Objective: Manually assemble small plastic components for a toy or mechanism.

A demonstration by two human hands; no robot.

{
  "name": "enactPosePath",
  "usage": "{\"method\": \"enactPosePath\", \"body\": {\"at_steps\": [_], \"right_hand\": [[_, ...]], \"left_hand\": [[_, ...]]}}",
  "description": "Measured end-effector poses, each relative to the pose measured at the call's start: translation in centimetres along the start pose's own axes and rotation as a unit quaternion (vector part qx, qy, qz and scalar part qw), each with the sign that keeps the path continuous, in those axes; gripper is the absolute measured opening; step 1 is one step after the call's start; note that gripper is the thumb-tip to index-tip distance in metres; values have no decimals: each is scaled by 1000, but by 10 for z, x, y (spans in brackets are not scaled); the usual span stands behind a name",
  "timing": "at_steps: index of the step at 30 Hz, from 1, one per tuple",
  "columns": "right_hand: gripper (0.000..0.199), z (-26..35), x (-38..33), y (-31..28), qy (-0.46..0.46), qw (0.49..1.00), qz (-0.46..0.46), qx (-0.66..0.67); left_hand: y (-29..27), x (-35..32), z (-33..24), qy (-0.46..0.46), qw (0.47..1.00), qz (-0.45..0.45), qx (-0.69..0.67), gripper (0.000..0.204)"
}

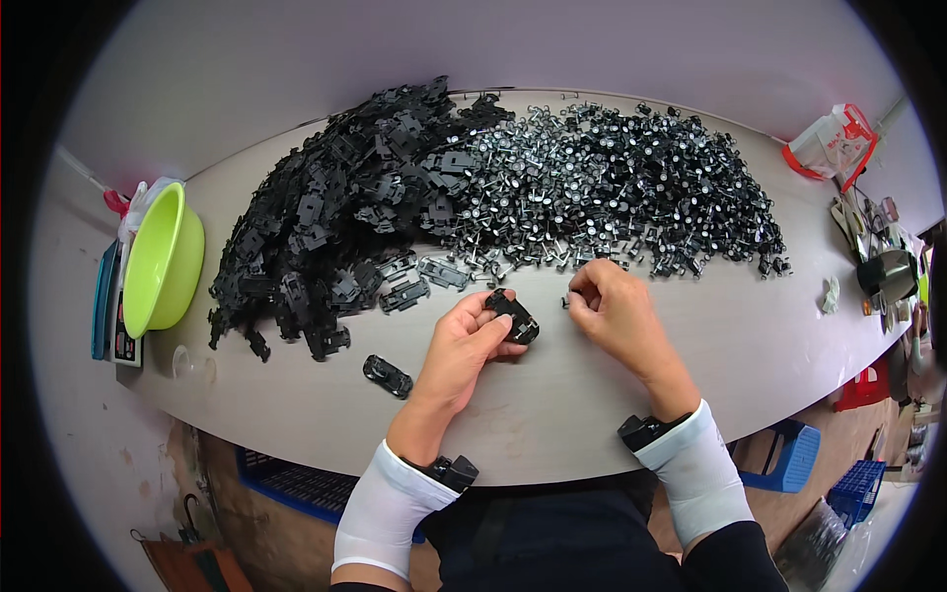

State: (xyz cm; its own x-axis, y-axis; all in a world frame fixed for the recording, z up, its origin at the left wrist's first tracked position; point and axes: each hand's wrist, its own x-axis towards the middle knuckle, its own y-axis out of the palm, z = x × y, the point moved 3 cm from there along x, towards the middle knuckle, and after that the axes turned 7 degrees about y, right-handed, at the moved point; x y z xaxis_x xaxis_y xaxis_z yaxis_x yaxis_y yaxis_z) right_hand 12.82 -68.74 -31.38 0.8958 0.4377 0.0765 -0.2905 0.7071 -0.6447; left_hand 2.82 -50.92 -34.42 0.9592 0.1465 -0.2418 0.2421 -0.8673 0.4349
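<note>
A small black plastic chassis part (515,316), flat and roughly rectangular, sits in the person's left hand (464,350), gripped between the thumb and the curled fingers just above the tabletop. The hand is clamped around it, with the thumb lying along its near edge.

Far to the left of that hand, at the table's edge, a lime green plastic bowl (163,261) stands tilted against a blue and white device (110,306). Closer in, just left of and a little below the left hand, a single finished black toy car base (387,376) lies alone on the pale grey table (552,414). Above and left of the hand spreads a large heap of black plastic frames (326,217), and a few loose ones (424,281) lie at its near edge, just above the hand.

To the right of the held part, the right hand (612,311) rests on the table with its fingers drawn together, pinching a tiny dark piece (567,300) at the fingertips. Directly above that hand lies a second wide heap, of small wheel-and-axle pieces (612,187), black with glints of metal.

Both forearms wear white sleeves, each with a black band at the wrist. Well to the right of the right hand, a red and clear plastic bag (832,143) and a clutter of tools (878,257) sit at the table's far end.
</note>
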Motion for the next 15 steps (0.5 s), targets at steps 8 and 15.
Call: {"method": "enactPosePath", "body": {"at_steps": [8,15], "right_hand": [[8,1,0,4,-34,996,46,69],[11,1,-1,4,-44,998,28,28]], "left_hand": [[-2,2,-2,13,1000,-12,15,36],[-4,2,-1,24,999,-21,30,35]]}}
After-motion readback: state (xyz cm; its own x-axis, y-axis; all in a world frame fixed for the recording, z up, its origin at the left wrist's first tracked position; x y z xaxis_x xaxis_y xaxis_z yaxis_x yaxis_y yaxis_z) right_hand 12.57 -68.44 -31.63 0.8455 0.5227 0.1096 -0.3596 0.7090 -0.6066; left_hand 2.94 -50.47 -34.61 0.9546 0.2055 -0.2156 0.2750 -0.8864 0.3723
